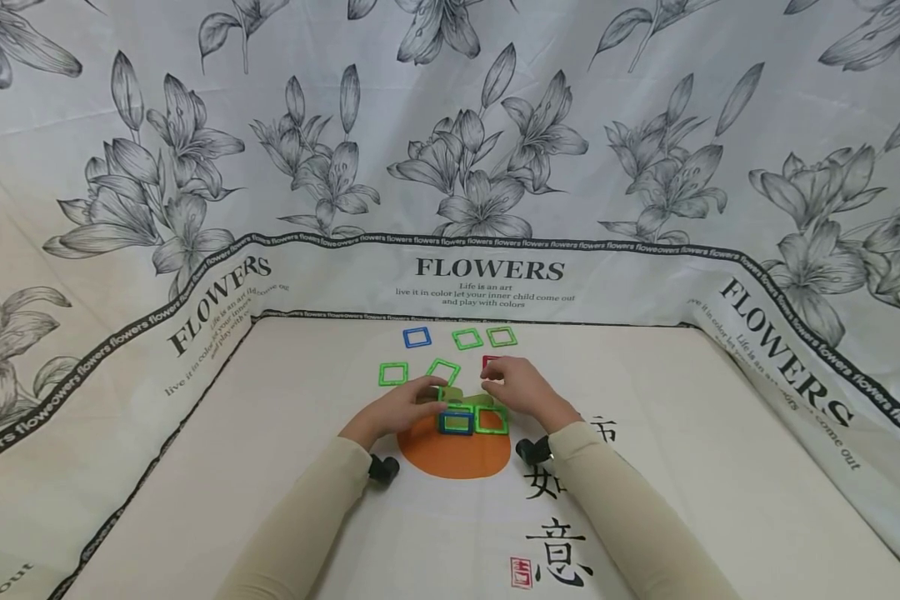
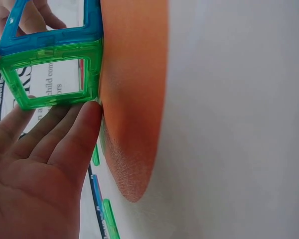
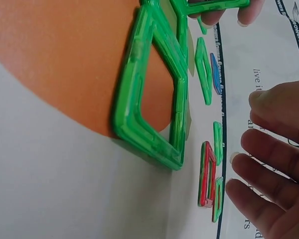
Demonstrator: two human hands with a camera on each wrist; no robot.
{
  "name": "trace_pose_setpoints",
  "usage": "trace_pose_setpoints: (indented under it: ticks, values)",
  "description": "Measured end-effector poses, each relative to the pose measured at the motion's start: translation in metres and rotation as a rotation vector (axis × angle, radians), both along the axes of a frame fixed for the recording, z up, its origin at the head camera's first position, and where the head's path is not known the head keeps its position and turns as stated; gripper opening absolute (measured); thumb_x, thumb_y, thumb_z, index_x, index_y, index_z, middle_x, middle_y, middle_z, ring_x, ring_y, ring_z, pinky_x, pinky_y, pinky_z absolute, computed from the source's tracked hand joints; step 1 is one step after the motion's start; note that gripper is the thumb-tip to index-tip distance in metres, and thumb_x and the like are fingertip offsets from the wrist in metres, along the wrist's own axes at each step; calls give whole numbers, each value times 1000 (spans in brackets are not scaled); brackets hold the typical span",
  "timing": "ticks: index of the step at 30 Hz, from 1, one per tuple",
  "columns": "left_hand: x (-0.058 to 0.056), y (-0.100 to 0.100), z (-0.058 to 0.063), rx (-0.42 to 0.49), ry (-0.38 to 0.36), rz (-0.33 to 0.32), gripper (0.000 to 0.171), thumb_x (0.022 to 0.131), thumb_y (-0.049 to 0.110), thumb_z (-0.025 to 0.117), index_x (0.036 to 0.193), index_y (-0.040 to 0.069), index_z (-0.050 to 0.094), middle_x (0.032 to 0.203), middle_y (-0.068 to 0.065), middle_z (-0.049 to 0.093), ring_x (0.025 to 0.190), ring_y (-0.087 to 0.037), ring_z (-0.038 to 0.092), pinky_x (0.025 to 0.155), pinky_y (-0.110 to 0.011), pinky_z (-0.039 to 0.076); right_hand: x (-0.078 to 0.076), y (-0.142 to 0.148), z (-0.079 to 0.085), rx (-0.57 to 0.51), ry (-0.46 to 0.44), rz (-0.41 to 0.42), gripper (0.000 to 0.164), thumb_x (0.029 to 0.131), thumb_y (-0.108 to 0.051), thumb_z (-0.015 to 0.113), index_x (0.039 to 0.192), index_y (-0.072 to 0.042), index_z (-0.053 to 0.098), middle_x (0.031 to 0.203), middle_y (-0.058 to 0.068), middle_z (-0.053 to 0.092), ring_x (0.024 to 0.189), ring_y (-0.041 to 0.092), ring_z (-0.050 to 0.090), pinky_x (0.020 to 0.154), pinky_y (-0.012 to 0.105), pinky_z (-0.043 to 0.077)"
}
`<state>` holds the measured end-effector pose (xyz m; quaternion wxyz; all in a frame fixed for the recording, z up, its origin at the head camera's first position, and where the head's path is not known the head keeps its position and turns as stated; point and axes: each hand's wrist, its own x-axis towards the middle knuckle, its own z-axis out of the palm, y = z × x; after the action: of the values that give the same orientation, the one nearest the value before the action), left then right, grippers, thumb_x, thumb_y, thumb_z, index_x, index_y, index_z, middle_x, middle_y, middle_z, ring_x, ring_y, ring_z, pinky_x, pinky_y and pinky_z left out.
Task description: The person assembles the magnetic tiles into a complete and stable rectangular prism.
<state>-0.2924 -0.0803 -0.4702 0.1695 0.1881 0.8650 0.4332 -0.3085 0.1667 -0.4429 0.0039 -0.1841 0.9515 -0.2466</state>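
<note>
On an orange circle (image 1: 453, 462) stands a small structure of joined magnetic tiles. A blue magnetic tile (image 2: 55, 41) meets a green magnetic tile (image 2: 52, 55) along an edge, and another green magnetic tile (image 3: 127, 94) slants outward at the right. My left hand (image 1: 397, 411) grips the structure's left side: its fingers (image 2: 72, 129) lie against the green frame and its thumb tip shows near the upper corner. My right hand (image 1: 525, 390) is just right of and behind the structure, fingers loosely bent and spread, nothing between them.
Behind the hands lie loose square tiles: a blue one (image 1: 417, 345), several green ones such as this green tile (image 1: 393, 382), and a red tile (image 3: 203, 174) beside the right hand. A patterned curtain (image 1: 487, 296) borders the table's far edge. Black writing (image 1: 558, 550) marks the cloth.
</note>
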Motion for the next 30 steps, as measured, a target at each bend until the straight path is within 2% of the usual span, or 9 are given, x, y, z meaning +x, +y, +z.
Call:
trace_pose_setpoints:
  ticks: [14,24,30]
  values:
    - [1,0,1,29,-35,-3,51,94,40,60,140,24,47,139,-4,55,128,-24,52,107,-45,45,-11,0,-2,56,2,-64,22,90,-22,66,108,-10,71,111,7,67,103,24,60,95,43,51]
    - [1,0,1,44,-48,-7,51,94,39,60,141,23,46,139,-6,55,119,-21,59,104,-42,48,-22,1,-10,52,-58,-116,30,91,-21,64,117,-7,69,121,9,66,112,26,58,103,44,47]
    - [3,0,2,57,-66,-10,52,95,38,60,142,21,46,139,-6,55,112,-19,62,101,-41,50,-25,1,-14,72,-53,-123,29,92,-18,63,117,-7,69,121,11,66,113,27,58,102,45,47]
